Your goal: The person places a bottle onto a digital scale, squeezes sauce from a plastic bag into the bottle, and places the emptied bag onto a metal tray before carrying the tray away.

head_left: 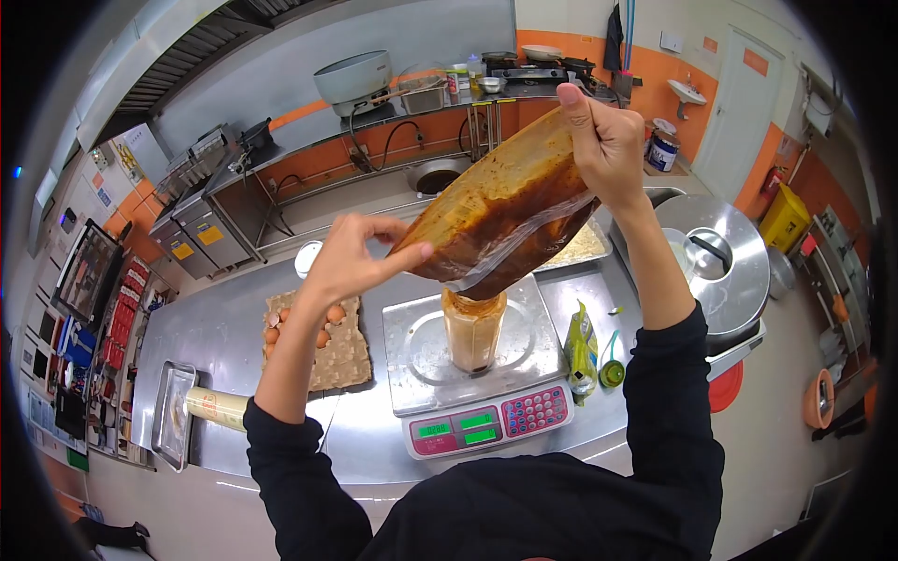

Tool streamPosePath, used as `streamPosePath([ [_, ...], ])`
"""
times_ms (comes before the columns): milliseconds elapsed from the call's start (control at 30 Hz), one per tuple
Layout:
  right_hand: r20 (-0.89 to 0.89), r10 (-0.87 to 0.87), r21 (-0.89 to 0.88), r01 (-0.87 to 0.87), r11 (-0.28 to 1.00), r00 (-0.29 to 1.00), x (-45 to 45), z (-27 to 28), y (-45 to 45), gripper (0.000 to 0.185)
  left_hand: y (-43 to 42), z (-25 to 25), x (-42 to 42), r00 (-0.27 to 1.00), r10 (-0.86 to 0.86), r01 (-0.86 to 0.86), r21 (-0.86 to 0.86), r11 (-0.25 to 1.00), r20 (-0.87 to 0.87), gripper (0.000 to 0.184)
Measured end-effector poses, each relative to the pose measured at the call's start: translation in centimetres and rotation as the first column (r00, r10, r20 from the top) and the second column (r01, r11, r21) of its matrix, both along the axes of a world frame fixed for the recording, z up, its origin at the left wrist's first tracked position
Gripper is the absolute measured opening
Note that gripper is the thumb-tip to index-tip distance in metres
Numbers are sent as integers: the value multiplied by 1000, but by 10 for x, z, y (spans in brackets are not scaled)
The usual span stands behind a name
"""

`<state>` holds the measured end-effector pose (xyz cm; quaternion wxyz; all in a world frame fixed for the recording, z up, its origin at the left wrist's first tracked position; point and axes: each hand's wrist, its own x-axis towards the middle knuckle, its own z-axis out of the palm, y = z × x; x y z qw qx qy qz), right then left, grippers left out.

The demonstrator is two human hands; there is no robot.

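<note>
A grey-brown pulp egg tray (344,366) with brown eggs (323,338) lies on the shiny steel surface (224,341). Further left sit a cream-coloured cylindrical roll (217,407) and a shallow rectangular metal tray (171,430). At right is a round steel lid with a black handle (745,290). Beyond stand a yellow bin (784,221), a red fire extinguisher (773,182) and a white door (748,103) beside a white wall basin (687,92).

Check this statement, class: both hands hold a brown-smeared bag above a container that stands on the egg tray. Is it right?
Not quite. The head view shows the container standing on the scale; the egg tray lies to the left of it. The rest holds: the left hand and right hand hold the brown-smeared bag above the container.
</note>
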<state>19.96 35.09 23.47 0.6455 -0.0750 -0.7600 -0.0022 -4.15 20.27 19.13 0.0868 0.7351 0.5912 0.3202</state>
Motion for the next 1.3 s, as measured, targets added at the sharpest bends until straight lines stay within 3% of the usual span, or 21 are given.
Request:
streamPosePath([
  [33, 10, 0, -13, 0, 1000, 1000, 0, -2, 1, 43, 5, 8, 6, 1000, -17, 17, 10, 1000, -1, 41],
  [100, 16, 18, -26, -17, 1000, 1000, -3, -2, -2, 43, 22, 20, 21, 994, -103, 105, 186, 977, -20, 45],
  [267, -6, 137, -61, -137, 989, 991, -16, -2, -14, 43, 57, 55, 73, 961, -264, 244, 194, 950, 84, 36],
  [500, -5, 20, -27, -20, 999, 1000, -15, -1, -9, 45, 42, 33, 64, 984, -160, 149, 129, 981, 80, 31],
  [600, 9, 24, -12, -24, 1000, 1000, -21, -4, -14, 43, 23, 23, 58, 993, -55, 53, 17, 998, 108, 31],
  [833, -10, 61, -3, -61, 998, 998, -20, -4, -10, 40, -3, 3, 25, 993, 107, -112, -157, 981, -42, 35],
  [933, 53, 119, -54, -116, 992, 992, -20, 1, -14, 42, 8, 18, 27, 994, -91, 93, 19, 995, -66, 34],
  [967, 80, 136, -89, -128, 988, 988, -19, 1, -14, 44, 15, 25, 34, 978, -205, 199, 124, 972, 39, 39],
  [1033, 85, 231, -187, -212, 959, 969, -17, -1, -12, 49, 31, 51, 49, 982, -188, 181, 207, 962, 16, 30],
  [1100, 21, 368, -302, -345, 889, 930, -16, -4, -7, 54, 43, 69, 57, 970, -240, 242, 179, 954, -35, 31],
  [1200, 51, 421, -354, -377, 856, 906, -10, -4, -10, 57, 64, 70, 64, 934, -340, 357, 260, 897, -108, 31],
  [1300, 143, 478, -367, -402, 839, 866, -3, -3, -10, 42, 60, 65, 77, 920, -377, 389, 384, 837, -112, 18],
])
